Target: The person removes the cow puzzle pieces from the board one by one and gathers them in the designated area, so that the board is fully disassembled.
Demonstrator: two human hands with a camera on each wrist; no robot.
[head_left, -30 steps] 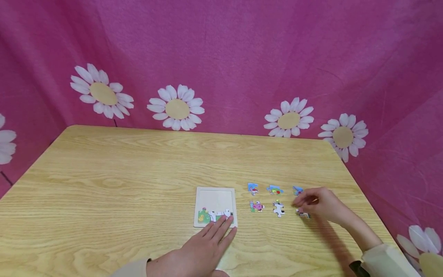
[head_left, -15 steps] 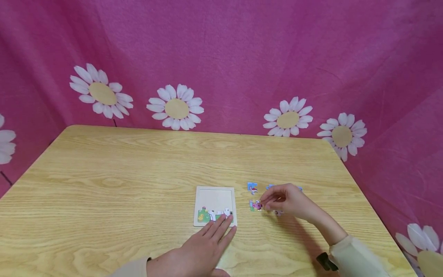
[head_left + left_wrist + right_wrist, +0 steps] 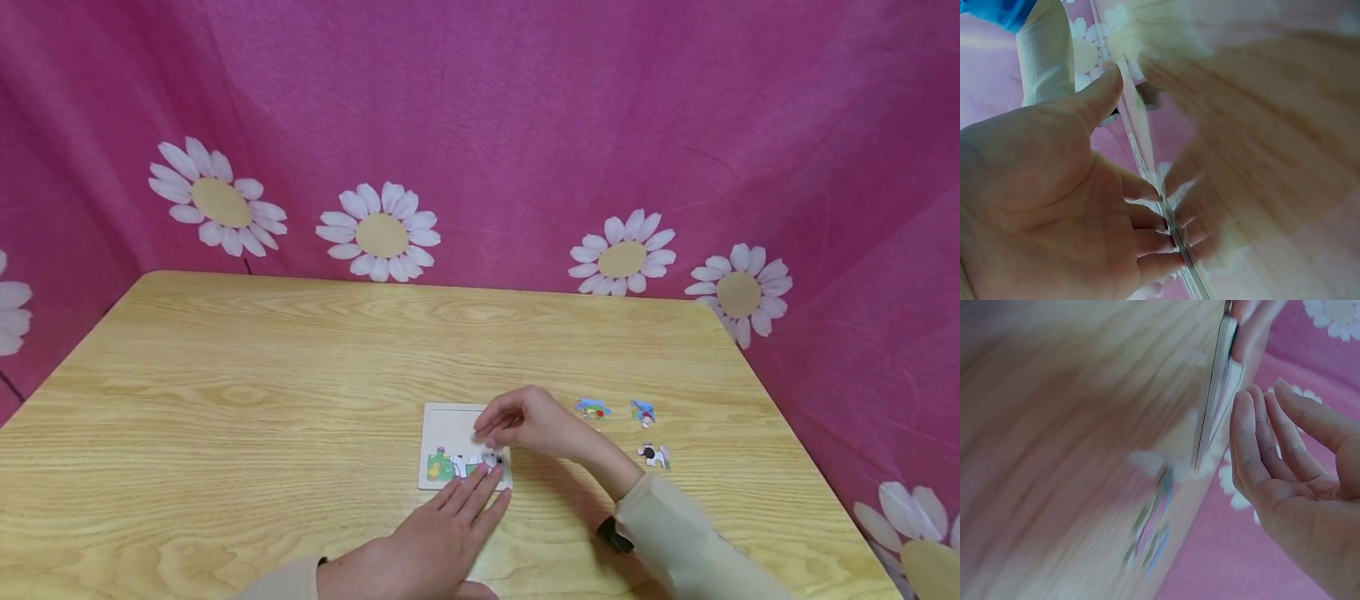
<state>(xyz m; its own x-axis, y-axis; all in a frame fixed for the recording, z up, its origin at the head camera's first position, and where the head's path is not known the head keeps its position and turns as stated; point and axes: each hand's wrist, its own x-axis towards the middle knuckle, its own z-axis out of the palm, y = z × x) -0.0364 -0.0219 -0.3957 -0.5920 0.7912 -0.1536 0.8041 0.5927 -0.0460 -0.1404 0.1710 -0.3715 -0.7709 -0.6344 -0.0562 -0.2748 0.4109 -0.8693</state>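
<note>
A square wooden puzzle tray (image 3: 453, 427) lies on the table, with fitted pieces (image 3: 440, 467) along its near side showing green grass, a duck and something white. My left hand (image 3: 442, 533) rests its straight fingers on the tray's near right edge, and the left wrist view has its fingertips right at that edge. Above the tray's right side hovers my right hand (image 3: 528, 421), fingers loosely curved. In the right wrist view a gap shows between its thumb and fingertips (image 3: 1245, 403), with nothing held.
Right of the tray lie loose puzzle pieces: a blue and green one (image 3: 592, 408), a blue one with red (image 3: 643, 414) and a white one with black (image 3: 654, 455). The right hand and forearm cover others. A pink flowered curtain (image 3: 487, 150) hangs behind the table (image 3: 262, 375).
My right hand has swept left from the far-right loose pieces, past the middle ones, to above the tray. My left hand has stayed put on the tray edge.
</note>
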